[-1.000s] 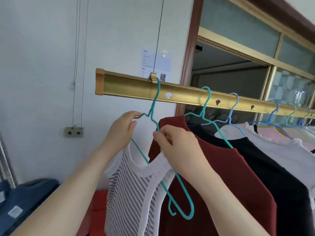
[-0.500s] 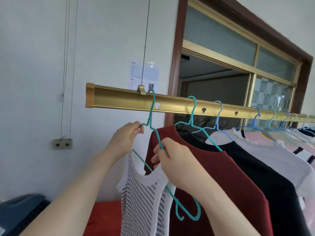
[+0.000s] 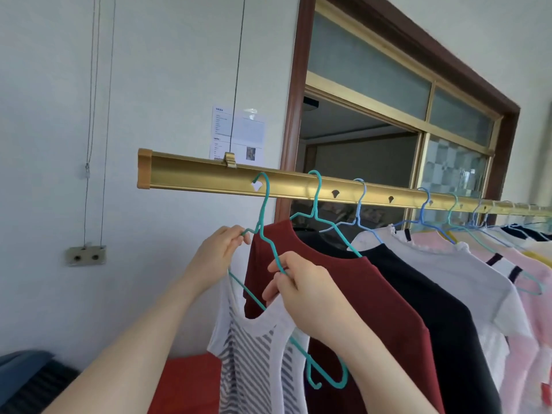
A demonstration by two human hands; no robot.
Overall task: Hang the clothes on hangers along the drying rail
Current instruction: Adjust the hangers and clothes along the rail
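while i watch through the head camera, the teal hanger (image 3: 264, 206) is thin bent wire with a smooth coat. its round hook points up, and the tip sits at the first fan-shaped hole in the drying rail (image 3: 194, 176). i cannot tell if the hook goes all the way in. the rail is a long shiny gold bar with a brown cap on its near end.

the striped shirt (image 3: 254, 363) hangs on this hanger. it is soft and thin, white with grey stripes and a wide white neck band.

the left grip (image 3: 221, 255) is raised with a bent wrist, and its thumb and fingers pinch the hanger's high end. the right grip (image 3: 307, 297) is lower, and its curled fingers pinch the wire arm just above the neck band. both arms reach up from the bottom of the view.

the hanger's long side is tilted. it runs from the left grip, up high, down to a curled end below the right wrist.

just beside the striped shirt hangs a dark red shirt (image 3: 358, 294), then a black shirt (image 3: 433, 294), then a white shirt (image 3: 448, 264) with a frilly neck. each hangs on its own wire hanger further along the rail.
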